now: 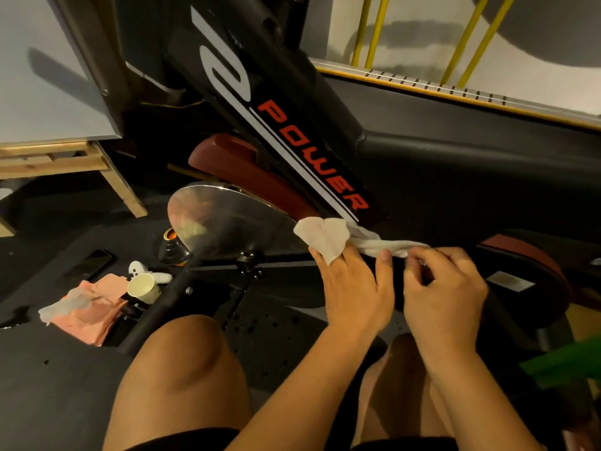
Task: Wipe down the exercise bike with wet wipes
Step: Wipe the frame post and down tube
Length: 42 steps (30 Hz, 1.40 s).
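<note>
**Stretching a wipe by the bike frame**

Holding the wet wipe (341, 237), twisted into a strand, just beside the near end of the exercise bike (292, 141) frame (the part lettered POWER). Left hand (351, 288) fingers curled into the wipe's loose left end; right hand (445, 294) fingers pinched on its right end. To the left, shiny flywheel (227, 219); further left on the floor (65, 385), paper cup (143, 288) beside pink pack (94, 307).
</note>
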{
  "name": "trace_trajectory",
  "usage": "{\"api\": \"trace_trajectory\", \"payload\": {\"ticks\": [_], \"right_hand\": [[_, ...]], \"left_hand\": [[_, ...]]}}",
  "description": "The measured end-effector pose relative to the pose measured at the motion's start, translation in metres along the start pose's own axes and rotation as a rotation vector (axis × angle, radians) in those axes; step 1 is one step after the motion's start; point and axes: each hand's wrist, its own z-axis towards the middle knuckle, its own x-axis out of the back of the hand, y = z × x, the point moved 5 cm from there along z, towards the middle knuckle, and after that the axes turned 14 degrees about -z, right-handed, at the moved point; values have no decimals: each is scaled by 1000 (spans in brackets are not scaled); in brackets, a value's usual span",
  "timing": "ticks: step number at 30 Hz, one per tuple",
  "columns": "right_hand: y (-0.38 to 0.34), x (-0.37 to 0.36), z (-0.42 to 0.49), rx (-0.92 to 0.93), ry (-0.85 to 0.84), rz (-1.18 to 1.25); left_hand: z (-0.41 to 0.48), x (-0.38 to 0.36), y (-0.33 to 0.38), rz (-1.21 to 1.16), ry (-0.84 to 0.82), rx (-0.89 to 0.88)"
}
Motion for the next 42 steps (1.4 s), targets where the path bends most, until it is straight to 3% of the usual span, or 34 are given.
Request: {"api": "trace_trajectory", "payload": {"ticks": [2,5,10,13,17,20,23,30,34,39,42], "right_hand": [[0,-1,0,-11,-11,12],[3,-2,-3,-32,-31,11],[16,10,0,-60,58,-1],[22,19,5,-76,158,5],[33,5,-9,-161,110,33],[45,-21,-31,-297,-79,93],[53,-23,-32,-393,-133,137],[41,16,-6,-340,96,196],[40,16,-9,-302,125,172],[71,-20,-46,-637,-230,208],[74,-16,-42,-707,-199,258]], "left_hand": [[-18,-18,-4,68,-133,-57],[-40,-38,-11,347,-303,-290],[-20,-9,20,386,-82,-484],[-11,-10,35,502,-94,-593],[-33,-35,-2,673,-319,-618],[-35,-37,-18,744,-323,-600],[-35,-33,-20,801,-348,-640],[-28,-36,28,826,-235,-771],[-26,-44,25,842,-308,-754],[-36,-49,-11,1041,-474,-766],[-32,-48,15,965,-384,-803]]}}
